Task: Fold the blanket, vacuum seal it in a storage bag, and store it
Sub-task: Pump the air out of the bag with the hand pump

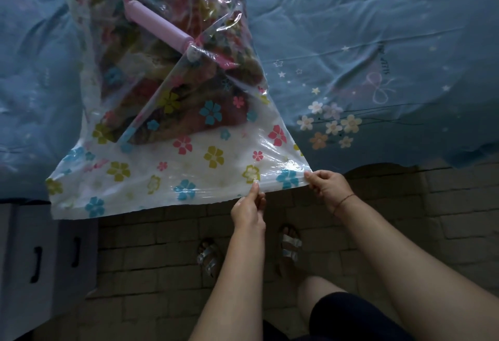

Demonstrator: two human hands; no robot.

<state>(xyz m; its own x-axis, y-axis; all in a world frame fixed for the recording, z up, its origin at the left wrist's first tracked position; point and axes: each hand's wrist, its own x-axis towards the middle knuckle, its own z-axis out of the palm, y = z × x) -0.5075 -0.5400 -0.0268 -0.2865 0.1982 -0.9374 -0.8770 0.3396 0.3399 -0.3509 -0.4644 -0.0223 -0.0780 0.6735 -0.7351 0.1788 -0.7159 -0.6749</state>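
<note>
around: a grey box (32, 254) with dark slot handles stands on the brick floor (405, 232) at the left, just beside the bed (378, 43); two feet in silver sandals (290, 245) stand on the bricks below the hands.
in the way: a pink pump (159, 26) lies slantwise on top of the bag (151, 168), its tip at the valve.
bag: lies on the bed, its near edge hanging out past the bed's edge over the floor.
blanket: (167, 76) inside the bag, bunched in the far part; the near strip of the bag holds none.
left hand: (249, 212) thumb and fingers pinched on the bag's near edge.
right hand: (328, 185) fingers pinched on the bag's near right corner, a thin red cord at the wrist.
room: open floor to the right of the feet; the box closes in the left.
materials: bag is clear, glossy, crinkled plastic printed with flowers; bed sheet is blue, wrinkled cloth with stars and flowers; blanket is patterned in many colours.
</note>
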